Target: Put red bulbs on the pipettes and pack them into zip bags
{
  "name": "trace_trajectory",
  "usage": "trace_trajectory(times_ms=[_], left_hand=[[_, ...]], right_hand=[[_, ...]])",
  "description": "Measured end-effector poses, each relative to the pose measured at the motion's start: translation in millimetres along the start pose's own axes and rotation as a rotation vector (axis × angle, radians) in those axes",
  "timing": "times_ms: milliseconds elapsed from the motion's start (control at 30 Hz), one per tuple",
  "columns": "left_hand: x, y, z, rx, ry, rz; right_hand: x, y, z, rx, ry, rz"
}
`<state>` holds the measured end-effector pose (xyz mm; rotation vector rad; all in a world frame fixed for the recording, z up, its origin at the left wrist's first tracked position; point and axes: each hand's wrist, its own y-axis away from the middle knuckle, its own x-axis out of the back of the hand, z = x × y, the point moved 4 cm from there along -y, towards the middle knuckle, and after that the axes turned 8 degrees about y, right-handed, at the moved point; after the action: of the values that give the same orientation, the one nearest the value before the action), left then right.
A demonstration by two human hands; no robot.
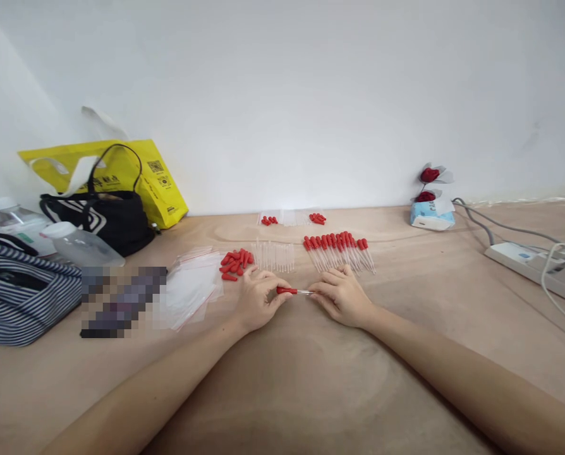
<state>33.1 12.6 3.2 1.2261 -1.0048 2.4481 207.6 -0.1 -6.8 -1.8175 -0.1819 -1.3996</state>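
Observation:
My left hand (262, 296) is closed, pinching a red rubber dropper bulb (287, 291) between thumb and fingers. A clear dropper tube (303, 292) lies in line with the bulb, its end at the bulb's mouth. The fingers of my right hand (340, 296) are closed on the tube's other end and hide it. Beyond my left hand is a pile of loose red bulbs (237, 260). Bare clear tubes (275, 255) lie in a row behind the gap between my hands. Several droppers with red bulbs fitted (338, 245) lie side by side beyond my right hand.
Clear zip bags (190, 284) are stacked left of the bulbs; filled bags (292, 217) lie by the wall. Farther left are a blurred-out item (126, 302), a striped pouch (21, 294), bottles, a black bag and a yellow bag (164, 189). A tissue pack (431, 216) and power strip (533, 262) lie right.

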Motion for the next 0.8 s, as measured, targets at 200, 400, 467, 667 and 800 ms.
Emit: trace_trajectory(times_ms=[200,400,467,667,800], left_hand=[[1.6,-2,-2,0.030,-0.037,0.053],[6.6,-5,-16,0.272,-0.132,0.292],[6.4,-5,-18,0.298,-0.145,0.308],[14.9,0,-21,0.296,-0.185,0.480],[31.3,-2,-30,0.382,-0.219,0.583]], right_hand=[[-5,-2,-3,-0.004,0.058,0.050],[-23,-25,4,-0.365,0.125,0.082],[-30,-38,8,-0.497,0.165,0.059],[-45,-71,20,-0.671,0.253,-0.038],[-48,-77,24,-0.686,0.253,-0.027]])
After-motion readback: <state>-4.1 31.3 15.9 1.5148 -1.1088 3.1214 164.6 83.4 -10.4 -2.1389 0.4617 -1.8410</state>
